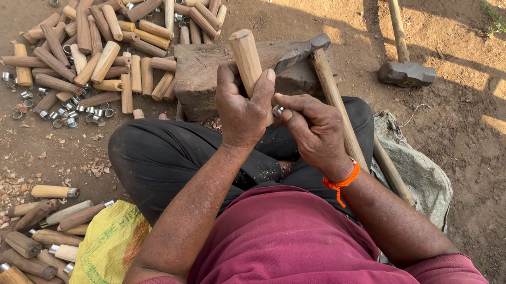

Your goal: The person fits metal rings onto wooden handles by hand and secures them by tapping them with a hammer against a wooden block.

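Left hand grips a wooden handle upright just before the wooden block; right hand pinches a small metal ring at its lower end. Seating it squarely probably serves best.

Single head-worn view, steeply downward, close over lap and ground.

Handle in left hand: pale, smooth matt wood. Ring at right hand: shiny metal. Block beyond grip: rough, weathered wood.
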